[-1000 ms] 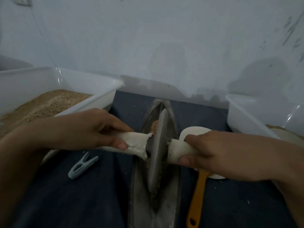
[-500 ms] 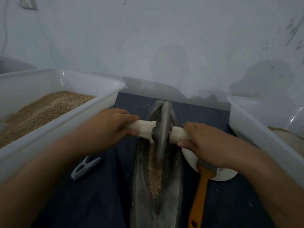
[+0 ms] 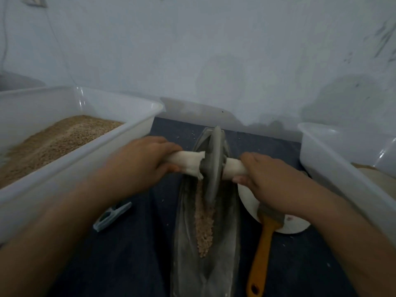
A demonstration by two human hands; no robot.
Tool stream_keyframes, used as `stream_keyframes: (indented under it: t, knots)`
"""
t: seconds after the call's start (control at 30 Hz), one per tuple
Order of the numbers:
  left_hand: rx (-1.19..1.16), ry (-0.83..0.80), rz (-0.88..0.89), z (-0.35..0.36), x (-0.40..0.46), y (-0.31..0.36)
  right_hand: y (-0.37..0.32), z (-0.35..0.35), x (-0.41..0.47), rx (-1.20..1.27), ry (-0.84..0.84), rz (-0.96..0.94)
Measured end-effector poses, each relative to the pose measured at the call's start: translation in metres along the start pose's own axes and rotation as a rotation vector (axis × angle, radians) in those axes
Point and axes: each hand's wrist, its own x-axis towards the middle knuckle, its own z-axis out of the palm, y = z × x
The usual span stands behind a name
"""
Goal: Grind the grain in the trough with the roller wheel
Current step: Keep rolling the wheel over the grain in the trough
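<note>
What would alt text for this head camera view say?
Two hands, left hand and right hand, grip the white-wrapped handles of a grey metal roller wheel at the far end of a long grey trough, with crushed tan grain along its groove.

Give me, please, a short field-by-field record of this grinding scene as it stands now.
Left hand: left hand grips the cloth-wrapped axle left of the roller wheel
Right hand: right hand grips the axle on the right
Wheel position: upright at the far end of the metal trough
Grain: crushed grain lies along the trough groove, nearer than the wheel
Left of trough: white bin of grain, clothes peg
Right of trough: yellow-handled brush on a white plate
</note>
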Motion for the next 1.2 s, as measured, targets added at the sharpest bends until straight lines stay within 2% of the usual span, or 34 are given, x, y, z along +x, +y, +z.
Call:
stream_keyframes:
  t: [0.07, 0.17, 0.23, 0.4, 0.5, 0.6, 0.7, 0.8, 0.87, 0.97, 1.13, 1.2]
  knots:
    - [0.076, 0.081, 0.039, 0.01, 0.003, 0.001, 0.004, 0.013, 0.008, -0.09, 0.162, 0.035]
    - [0.022, 0.064, 0.043, 0.007, 0.003, -0.002, 0.004, 0.015, 0.008, -0.09, 0.15, 0.026]
    - [-0.087, -0.024, 0.015, -0.002, 0.002, -0.005, 0.0, 0.007, 0.002, -0.07, 0.069, -0.027]
    - [-0.438, -0.451, 0.031, -0.034, -0.008, -0.009, -0.008, -0.037, -0.028, 0.146, -0.309, -0.119]
    - [-0.487, -0.533, 0.062, -0.042, -0.011, -0.007, -0.013, -0.047, -0.038, 0.166, -0.38, -0.148]
    - [-0.342, -0.428, 0.009, -0.035, -0.009, -0.006, -0.012, -0.039, -0.029, 0.148, -0.283, -0.108]
    - [-0.15, -0.198, -0.011, -0.013, -0.001, -0.005, -0.008, -0.019, -0.013, 0.096, -0.164, -0.032]
    - [-0.021, 0.027, -0.005, 0.007, 0.004, -0.004, -0.001, 0.001, -0.001, -0.029, 0.055, -0.018]
    - [-0.015, 0.063, 0.007, 0.01, 0.004, -0.006, 0.002, 0.006, 0.003, -0.055, 0.103, -0.009]
    - [-0.108, -0.047, 0.021, 0.001, 0.002, -0.011, -0.004, -0.003, -0.002, -0.006, -0.01, -0.037]
    - [-0.383, -0.477, 0.07, -0.034, -0.009, -0.016, -0.014, -0.037, -0.031, 0.113, -0.258, -0.14]
    - [-0.426, -0.561, 0.071, -0.04, -0.011, -0.015, -0.018, -0.046, -0.039, 0.118, -0.301, -0.161]
